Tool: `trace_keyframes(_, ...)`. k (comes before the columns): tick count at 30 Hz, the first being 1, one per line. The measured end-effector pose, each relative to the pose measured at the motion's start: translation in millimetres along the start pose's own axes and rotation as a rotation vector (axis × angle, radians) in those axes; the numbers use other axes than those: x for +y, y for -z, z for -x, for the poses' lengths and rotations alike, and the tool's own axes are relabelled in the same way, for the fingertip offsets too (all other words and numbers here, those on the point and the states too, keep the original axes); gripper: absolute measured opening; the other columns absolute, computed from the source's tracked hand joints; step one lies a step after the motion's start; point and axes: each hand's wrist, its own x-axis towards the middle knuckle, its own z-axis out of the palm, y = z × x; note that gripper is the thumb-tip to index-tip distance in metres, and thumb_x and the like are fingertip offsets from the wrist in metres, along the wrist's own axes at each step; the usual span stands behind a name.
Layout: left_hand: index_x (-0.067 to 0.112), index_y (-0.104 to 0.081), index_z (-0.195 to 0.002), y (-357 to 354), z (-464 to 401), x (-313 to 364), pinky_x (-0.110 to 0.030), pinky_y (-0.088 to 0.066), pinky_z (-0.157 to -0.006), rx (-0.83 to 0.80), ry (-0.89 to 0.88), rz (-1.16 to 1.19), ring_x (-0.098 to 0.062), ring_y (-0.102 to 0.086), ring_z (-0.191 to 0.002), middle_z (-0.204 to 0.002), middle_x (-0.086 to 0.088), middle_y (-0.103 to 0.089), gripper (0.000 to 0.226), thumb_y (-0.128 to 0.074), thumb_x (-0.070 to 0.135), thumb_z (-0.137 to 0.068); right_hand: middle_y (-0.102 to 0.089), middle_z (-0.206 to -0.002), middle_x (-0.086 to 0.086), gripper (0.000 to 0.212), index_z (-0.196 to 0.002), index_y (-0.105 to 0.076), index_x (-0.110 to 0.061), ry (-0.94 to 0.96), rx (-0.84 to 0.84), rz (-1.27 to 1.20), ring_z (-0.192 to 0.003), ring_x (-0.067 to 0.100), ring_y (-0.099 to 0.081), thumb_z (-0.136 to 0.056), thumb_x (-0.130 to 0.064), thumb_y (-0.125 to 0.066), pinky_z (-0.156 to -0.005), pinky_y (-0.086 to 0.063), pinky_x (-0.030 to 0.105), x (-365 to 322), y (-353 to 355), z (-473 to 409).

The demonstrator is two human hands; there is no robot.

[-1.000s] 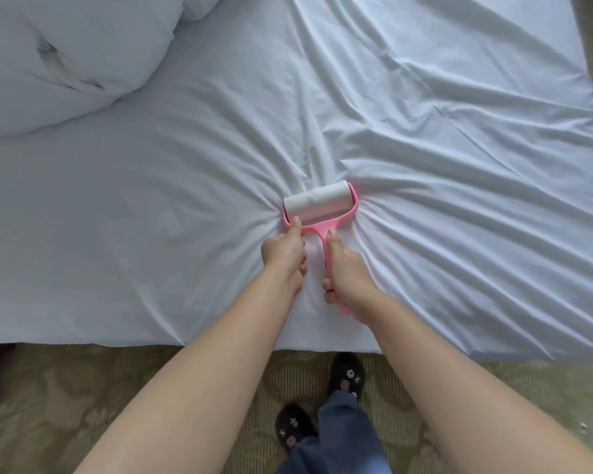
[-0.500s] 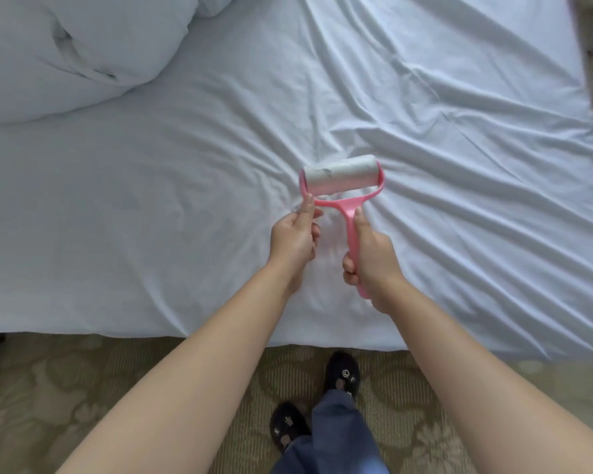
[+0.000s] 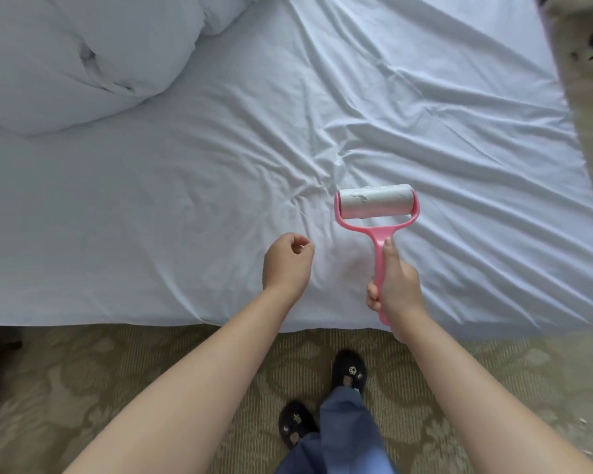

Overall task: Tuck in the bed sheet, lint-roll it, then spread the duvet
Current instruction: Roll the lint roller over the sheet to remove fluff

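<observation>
Since the earlier frame, the left hand (image 3: 288,265) has come off the lint roller (image 3: 377,213) and now hangs over the bed sheet (image 3: 185,206) near the front edge of the bed, fingers loosely curled, holding nothing. Only the right hand (image 3: 396,289) grips the roller now, fingers wrapped round the pink handle and thumb laid along it. The roller has shifted toward the right side of the bed; its white drum points away from the person, and whether it touches the sheet cannot be told. The drum shows grey smudges (nature unclear).

The sheet covers the bed, heavily creased, with folds fanning out toward the right edge. The duvet (image 3: 76,56) lies bunched at the far left corner of the bed. Below the front edge, patterned carpet (image 3: 117,378) is visible, with two dark shoes (image 3: 350,372) and a blue trouser leg (image 3: 350,425).
</observation>
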Motion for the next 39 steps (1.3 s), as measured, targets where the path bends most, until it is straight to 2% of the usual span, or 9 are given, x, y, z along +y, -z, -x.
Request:
trace_keyframes(5,0.015,-0.064,-0.107,-9,-4,-2,-0.024,-0.039,-0.086,0.013,-0.194,-0.323,-0.018,-0.051,-0.11,-0.115,0.0,-0.054,0.018,-0.058,0.02,-0.09,-0.032,-0.047,0.008,0.047,-0.072,-0.04,-0.01,0.042,-0.034,0.102,-0.03,0.015,-0.031,-0.096,-0.05,-0.041,-0.034,-0.021,0.015,26,21,-6)
trace_keyframes(8,0.012,-0.062,-0.114,-14,-7,2,-0.028,-0.037,-0.092,-0.001,-0.317,-0.443,-0.021,-0.046,-0.116,-0.12,-0.003,-0.054,0.025,-0.056,0.016,-0.09,-0.037,-0.037,0.008,0.06,-0.057,-0.036,-0.01,0.051,-0.046,0.227,-0.03,0.017,-0.035,-0.079,-0.065,-0.045,-0.032,-0.026,0.019,36,32,-10)
trace_keyframes(13,0.01,-0.062,-0.117,-21,-6,11,-0.024,-0.041,-0.089,-0.045,-0.256,-0.279,-0.017,-0.055,-0.106,-0.117,-0.002,-0.059,0.028,-0.046,0.007,-0.094,-0.047,-0.037,0.005,0.063,-0.051,-0.039,-0.011,0.028,-0.054,0.31,-0.037,0.013,-0.045,-0.084,-0.064,-0.046,-0.053,-0.037,0.028,47,40,-14)
trace_keyframes(20,0.013,-0.064,-0.109,-39,-3,26,-0.029,-0.044,-0.086,-0.074,-0.188,-0.083,-0.02,-0.057,-0.101,-0.106,0.0,-0.062,0.022,-0.047,0.02,-0.097,-0.053,-0.051,0.002,0.049,-0.066,-0.049,-0.007,0.065,0.028,0.237,-0.052,0.015,-0.052,-0.091,-0.049,-0.052,-0.06,-0.045,0.034,56,40,-10)
trace_keyframes(25,0.005,-0.062,-0.117,-42,2,16,-0.035,-0.038,-0.094,0.218,-0.831,-0.389,-0.025,-0.05,-0.11,-0.119,-0.011,-0.061,0.038,-0.05,0.024,-0.087,-0.052,-0.054,0.004,0.044,-0.065,-0.046,-0.011,0.094,0.053,0.207,-0.05,0.016,-0.051,-0.093,-0.044,-0.055,-0.054,-0.039,0.029,64,41,-8)
trace_keyframes(28,0.011,-0.056,-0.118,-47,2,13,-0.041,-0.039,-0.099,0.224,-1.205,-0.48,-0.024,-0.052,-0.112,-0.119,-0.01,-0.065,0.032,-0.056,0.015,-0.087,-0.052,-0.055,0.004,0.044,-0.064,-0.046,-0.012,0.09,0.034,0.201,-0.05,0.017,-0.05,-0.093,-0.045,-0.055,-0.054,-0.041,0.03,62,42,-11)
trace_keyframes(30,0.014,-0.055,-0.117,-52,2,11,-0.045,-0.038,-0.102,0.213,-1.322,-0.559,-0.024,-0.058,-0.112,-0.118,-0.005,-0.067,0.03,-0.056,0.013,-0.088,-0.051,-0.054,0.003,0.044,-0.064,-0.046,-0.012,0.106,0.029,0.194,-0.05,0.017,-0.05,-0.093,-0.044,-0.054,-0.055,-0.042,0.032,63,42,-12)
trace_keyframes(34,0.004,-0.066,-0.116,-60,1,5,-0.046,-0.049,-0.093,0.025,-1.249,-0.695,-0.027,-0.064,-0.109,-0.118,-0.009,-0.067,0.036,-0.047,0.017,-0.088,-0.05,-0.053,0.002,0.047,-0.062,-0.045,-0.012,0.114,0.034,0.215,-0.048,0.017,-0.048,-0.093,-0.048,-0.052,-0.052,-0.037,0.029,64,42,-11)
trace_keyframes(39,-0.007,-0.064,-0.112,-59,0,19,-0.038,-0.056,-0.076,-0.144,-1.14,-0.598,-0.033,-0.066,-0.094,-0.105,-0.016,-0.068,0.04,-0.041,0.008,-0.082,-0.051,-0.053,0.002,0.051,-0.064,-0.046,-0.01,0.133,0.02,0.258,-0.051,0.017,-0.049,-0.093,-0.052,-0.05,-0.058,-0.042,0.036,63,43,-12)
